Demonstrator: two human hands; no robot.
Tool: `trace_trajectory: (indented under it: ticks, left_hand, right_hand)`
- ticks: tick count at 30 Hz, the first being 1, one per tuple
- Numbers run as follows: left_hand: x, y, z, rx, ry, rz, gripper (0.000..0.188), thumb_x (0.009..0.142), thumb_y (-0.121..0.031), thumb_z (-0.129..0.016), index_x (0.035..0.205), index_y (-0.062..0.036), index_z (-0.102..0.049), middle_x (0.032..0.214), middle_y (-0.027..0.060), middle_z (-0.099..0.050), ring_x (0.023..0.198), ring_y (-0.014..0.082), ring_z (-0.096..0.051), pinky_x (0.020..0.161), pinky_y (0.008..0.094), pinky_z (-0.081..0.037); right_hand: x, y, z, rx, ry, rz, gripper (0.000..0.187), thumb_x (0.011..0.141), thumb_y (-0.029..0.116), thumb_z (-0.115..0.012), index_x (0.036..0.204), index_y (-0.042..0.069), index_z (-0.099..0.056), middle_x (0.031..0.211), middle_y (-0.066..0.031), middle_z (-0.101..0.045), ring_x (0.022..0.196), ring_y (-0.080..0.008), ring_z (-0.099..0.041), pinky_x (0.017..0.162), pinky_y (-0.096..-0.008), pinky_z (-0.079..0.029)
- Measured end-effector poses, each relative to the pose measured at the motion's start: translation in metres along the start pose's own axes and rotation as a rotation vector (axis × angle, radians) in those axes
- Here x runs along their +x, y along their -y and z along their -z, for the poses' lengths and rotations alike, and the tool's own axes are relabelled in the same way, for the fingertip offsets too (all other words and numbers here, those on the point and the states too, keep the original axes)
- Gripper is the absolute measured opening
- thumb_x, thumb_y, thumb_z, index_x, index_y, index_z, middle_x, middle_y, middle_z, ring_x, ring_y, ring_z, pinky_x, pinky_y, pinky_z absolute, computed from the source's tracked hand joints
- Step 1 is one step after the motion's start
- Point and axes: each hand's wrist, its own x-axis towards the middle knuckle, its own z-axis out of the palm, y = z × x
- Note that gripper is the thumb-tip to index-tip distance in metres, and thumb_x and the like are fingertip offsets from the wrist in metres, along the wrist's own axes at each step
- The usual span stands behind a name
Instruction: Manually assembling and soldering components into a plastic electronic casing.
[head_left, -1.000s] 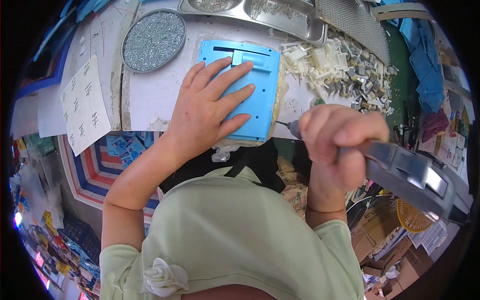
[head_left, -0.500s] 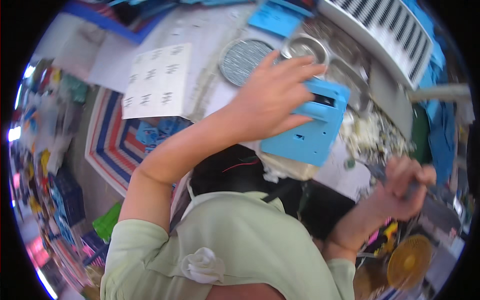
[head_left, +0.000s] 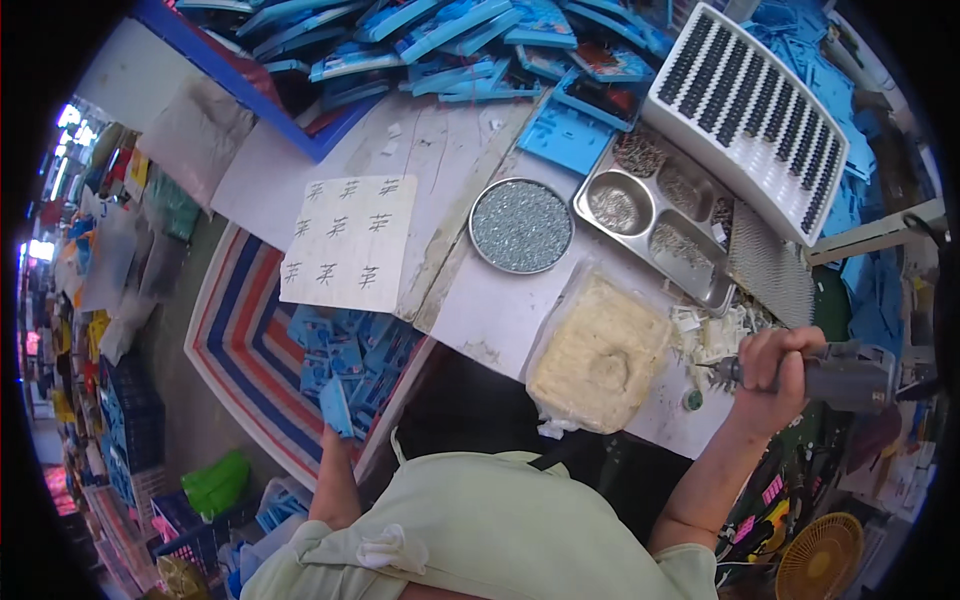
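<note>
My left hand (head_left: 336,438) is down at the striped bag's edge, its fingers mostly hidden behind a light-blue plastic panel (head_left: 337,406) it appears to grip. Beneath that panel, several similar blue pieces (head_left: 360,345) lie in the bag. My right hand (head_left: 775,372) is closed round a grey electric screwdriver (head_left: 848,380), whose thin bit points left over a heap of small white parts (head_left: 715,335). Between the hands, on the table, sits a yellowish block (head_left: 598,350) in clear plastic with a hollow in its top.
A round dish of small metal pieces (head_left: 522,226) stands beside a steel compartment tray (head_left: 640,210) of screws. A white rack with black pieces (head_left: 760,110) is at the back right, stacked blue cases (head_left: 450,40) at the back. A marked white sheet (head_left: 345,240) overhangs the striped bag (head_left: 235,340).
My left hand has left the block and swung down left to the striped bag; the blue panel is gone from the block. My right hand stays at the right, with the screwdriver now clearly visible.
</note>
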Motion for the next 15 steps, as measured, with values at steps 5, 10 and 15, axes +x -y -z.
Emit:
trace_trajectory:
  ticks: [5, 10, 15]
  left_hand:
    - [-0.109, -0.191, -0.122, 0.372, -0.050, -1.366, 0.044, 0.096, -0.017, -0.069, 0.131, 0.0073, -0.057, 0.130, 0.0231, -0.059, 0.123, 0.0375, -0.057, 0.107, 0.0465, -0.044]
    - [-0.350, -0.375, -0.243, 0.034, 0.640, -1.716, 0.021, 0.094, -0.001, -0.064, 0.115, 0.0002, -0.067, 0.116, 0.0119, -0.065, 0.107, 0.0219, -0.065, 0.092, 0.0336, -0.052]
    - [-0.478, -0.454, -0.420, 0.207, 0.666, -2.084, 0.020, 0.090, -0.024, -0.071, 0.091, -0.0033, -0.070, 0.085, 0.0128, -0.066, 0.081, 0.0312, -0.066, 0.073, 0.0375, -0.052]
  right_hand:
    - [-0.002, 0.005, 0.009, -0.029, -0.063, -0.005, 0.026, 0.098, 0.023, -0.066, 0.109, 0.005, -0.052, 0.066, 0.0006, -0.044, 0.053, -0.0099, -0.040, 0.052, -0.0273, -0.033]
    - [-0.004, -0.006, 0.016, -0.053, -0.156, -0.054, 0.035, 0.094, 0.022, -0.071, 0.117, 0.003, -0.052, 0.073, -0.0021, -0.050, 0.058, -0.0100, -0.045, 0.055, -0.0273, -0.037]
    - [0.009, 0.007, 0.017, -0.277, -0.207, -0.076, 0.068, 0.090, 0.019, -0.074, 0.143, -0.009, -0.042, 0.094, -0.0076, -0.059, 0.086, -0.0159, -0.057, 0.078, -0.0311, -0.047]
